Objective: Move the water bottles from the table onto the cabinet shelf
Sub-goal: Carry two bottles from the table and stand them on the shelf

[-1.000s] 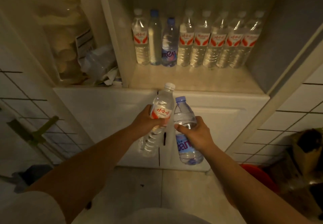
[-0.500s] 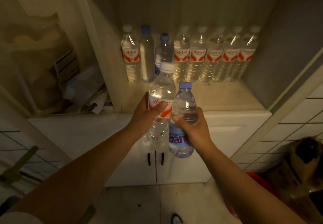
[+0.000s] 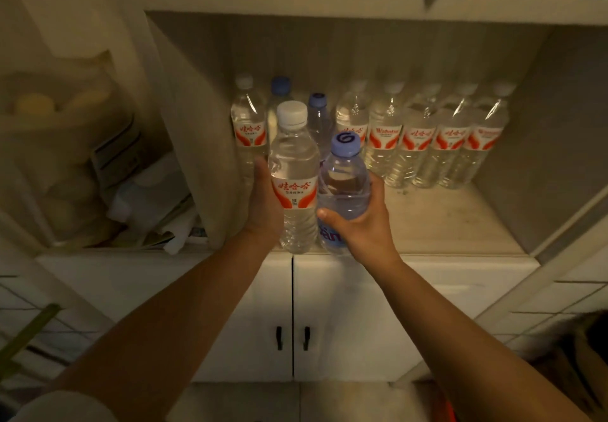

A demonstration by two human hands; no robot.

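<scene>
Two water bottles sit side by side at frame centre, upright and touching, over the front edge of the cabinet shelf (image 3: 444, 220). The white-capped bottle (image 3: 293, 178), with a red and white label, is gripped by the left hand (image 3: 265, 206), fingers wrapped around its far side. The blue-capped bottle (image 3: 343, 188) is held by the right hand (image 3: 365, 224), thumb across its front. Behind them, a row of bottles (image 3: 418, 135) stands along the back of the shelf. Lower in the frame are two closed cabinet doors (image 3: 345, 316) with dark handles.
</scene>
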